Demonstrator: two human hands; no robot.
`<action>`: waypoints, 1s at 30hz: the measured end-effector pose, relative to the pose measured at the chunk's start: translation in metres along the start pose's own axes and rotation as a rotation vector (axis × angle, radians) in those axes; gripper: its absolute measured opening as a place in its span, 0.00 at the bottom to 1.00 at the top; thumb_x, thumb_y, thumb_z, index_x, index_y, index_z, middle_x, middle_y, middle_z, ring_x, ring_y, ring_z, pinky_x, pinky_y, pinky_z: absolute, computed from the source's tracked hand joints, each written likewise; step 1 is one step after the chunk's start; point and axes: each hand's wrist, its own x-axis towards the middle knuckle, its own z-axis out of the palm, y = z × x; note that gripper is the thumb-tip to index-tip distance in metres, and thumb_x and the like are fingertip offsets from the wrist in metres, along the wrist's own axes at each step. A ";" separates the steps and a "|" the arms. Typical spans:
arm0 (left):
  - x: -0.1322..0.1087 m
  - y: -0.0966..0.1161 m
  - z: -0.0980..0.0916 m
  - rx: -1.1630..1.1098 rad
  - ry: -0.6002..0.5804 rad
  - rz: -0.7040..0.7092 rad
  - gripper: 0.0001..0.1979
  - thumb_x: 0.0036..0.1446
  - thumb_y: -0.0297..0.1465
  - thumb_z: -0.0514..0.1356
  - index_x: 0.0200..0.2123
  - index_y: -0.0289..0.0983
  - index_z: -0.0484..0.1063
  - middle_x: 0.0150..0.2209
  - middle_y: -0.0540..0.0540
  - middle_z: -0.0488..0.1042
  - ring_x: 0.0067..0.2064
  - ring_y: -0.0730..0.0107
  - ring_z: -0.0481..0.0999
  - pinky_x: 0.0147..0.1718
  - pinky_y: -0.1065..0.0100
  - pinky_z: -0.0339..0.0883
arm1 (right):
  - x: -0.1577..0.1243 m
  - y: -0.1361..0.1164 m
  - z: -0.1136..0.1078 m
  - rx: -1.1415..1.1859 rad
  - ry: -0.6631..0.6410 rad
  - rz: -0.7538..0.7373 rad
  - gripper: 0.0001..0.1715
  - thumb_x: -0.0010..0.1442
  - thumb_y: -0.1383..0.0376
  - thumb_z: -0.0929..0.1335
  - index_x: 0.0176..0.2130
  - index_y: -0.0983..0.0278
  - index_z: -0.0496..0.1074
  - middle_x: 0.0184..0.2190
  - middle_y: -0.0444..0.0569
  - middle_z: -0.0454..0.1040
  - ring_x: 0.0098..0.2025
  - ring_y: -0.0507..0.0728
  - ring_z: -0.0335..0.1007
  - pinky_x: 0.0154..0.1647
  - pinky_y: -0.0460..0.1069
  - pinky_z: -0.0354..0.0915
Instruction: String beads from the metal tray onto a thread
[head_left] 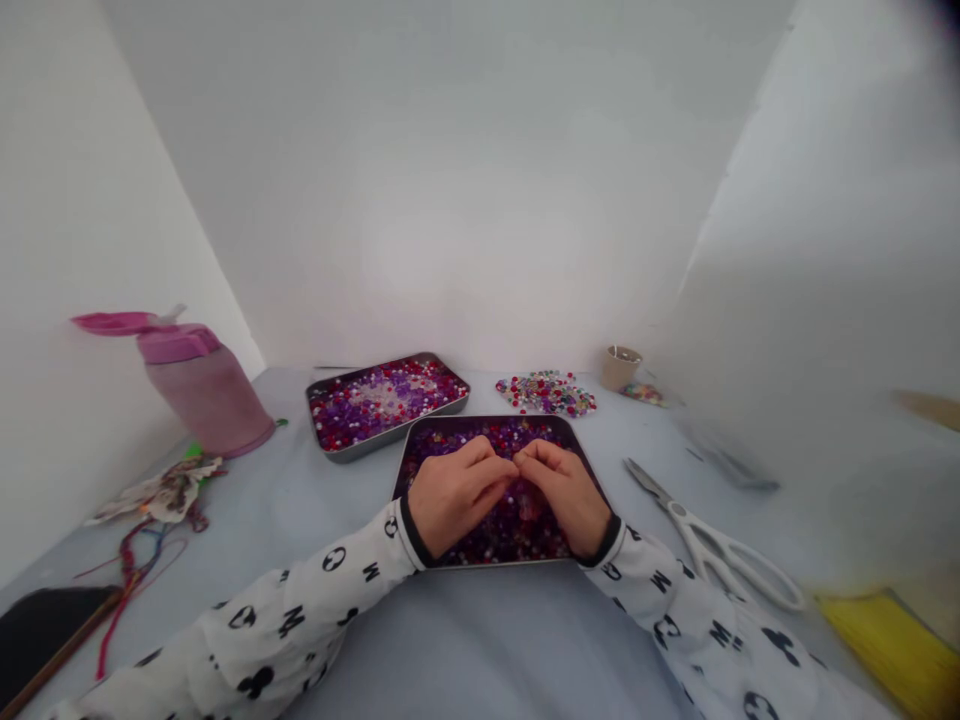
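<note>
Head view: left hand and right hand meet fingertip to fingertip, pinched shut over beads in near tray; pinched item too small to tell. Far tray also full, no finished strand visible, so work looks early.

We read one mark only: a black letter "M", repeated among black mouse-head shapes and ringed symbols, on the white fabric left sleeve and white fabric right sleeve, just below the near grey metal tray of purple beads.
</note>
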 end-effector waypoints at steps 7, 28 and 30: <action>-0.002 -0.003 0.000 0.051 -0.028 0.033 0.12 0.61 0.32 0.49 0.39 0.41 0.73 0.30 0.50 0.66 0.28 0.80 0.67 0.25 0.78 0.58 | -0.001 0.000 0.001 -0.005 0.000 0.003 0.12 0.54 0.59 0.64 0.24 0.63 0.62 0.11 0.36 0.61 0.13 0.47 0.57 0.14 0.42 0.54; 0.014 -0.011 0.003 -0.765 -0.249 -0.584 0.07 0.49 0.31 0.58 0.26 0.32 0.69 0.21 0.54 0.63 0.23 0.80 0.59 0.22 0.76 0.54 | 0.002 0.001 -0.005 -0.093 -0.054 -0.090 0.09 0.51 0.64 0.66 0.35 0.63 0.64 0.23 0.39 0.67 0.24 0.49 0.64 0.26 0.45 0.60; 0.015 -0.016 0.004 -0.929 -0.326 -0.663 0.09 0.47 0.33 0.59 0.26 0.32 0.68 0.20 0.54 0.64 0.20 0.82 0.58 0.19 0.77 0.52 | 0.002 0.002 -0.006 -0.091 -0.072 -0.087 0.08 0.51 0.64 0.65 0.34 0.63 0.63 0.24 0.39 0.67 0.24 0.49 0.64 0.26 0.45 0.60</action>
